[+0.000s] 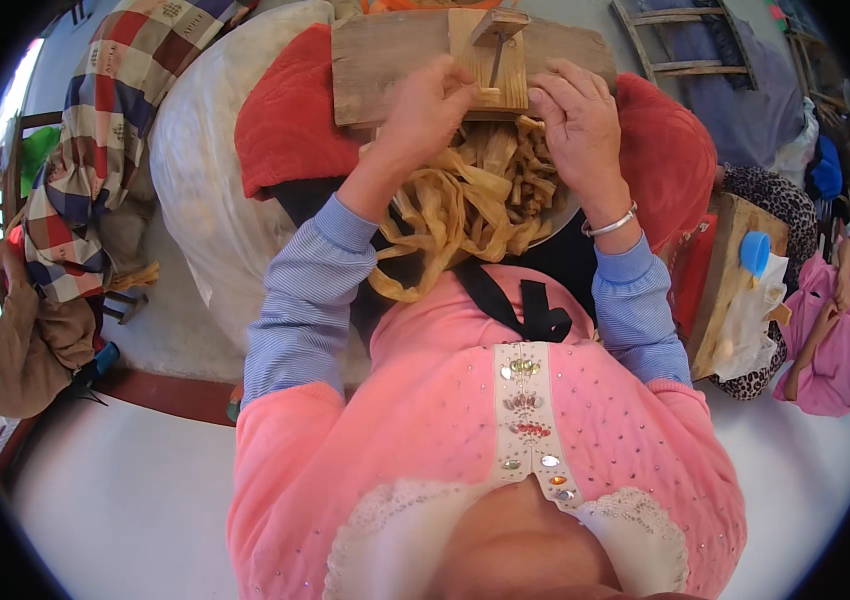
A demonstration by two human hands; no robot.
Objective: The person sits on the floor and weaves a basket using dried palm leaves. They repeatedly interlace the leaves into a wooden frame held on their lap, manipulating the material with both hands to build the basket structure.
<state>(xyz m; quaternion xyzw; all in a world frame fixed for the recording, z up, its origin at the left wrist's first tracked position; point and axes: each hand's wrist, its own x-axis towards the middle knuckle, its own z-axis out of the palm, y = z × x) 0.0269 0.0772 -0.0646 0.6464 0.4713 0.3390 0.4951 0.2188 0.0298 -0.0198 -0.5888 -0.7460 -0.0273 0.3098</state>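
Observation:
My left hand [435, 108] is closed, its thumb and fingers bent together beside a small tan roll [488, 97] on a light wood strip [516, 80]. What the fingertips grip, if anything, cannot be made out. On the other side of that strip, my right hand [582, 125] has its fingers loosely curved and seems to hold nothing; a metal bangle [613, 220] circles its wrist. A thin metal rod [497, 62] rises between the hands under a small wooden block [501, 20]. Below them, long tan strips [445, 215] and shorter twisted tan pieces [530, 170] lie in a heap over my lap.
A broad wooden board [385, 70] lies across red cloth [280, 120] in front of me. A white sack [205, 170] bulges at the left. To the right, a blue cup [755, 252] sits on a wooden surface [730, 225], near another person in pink [825, 340].

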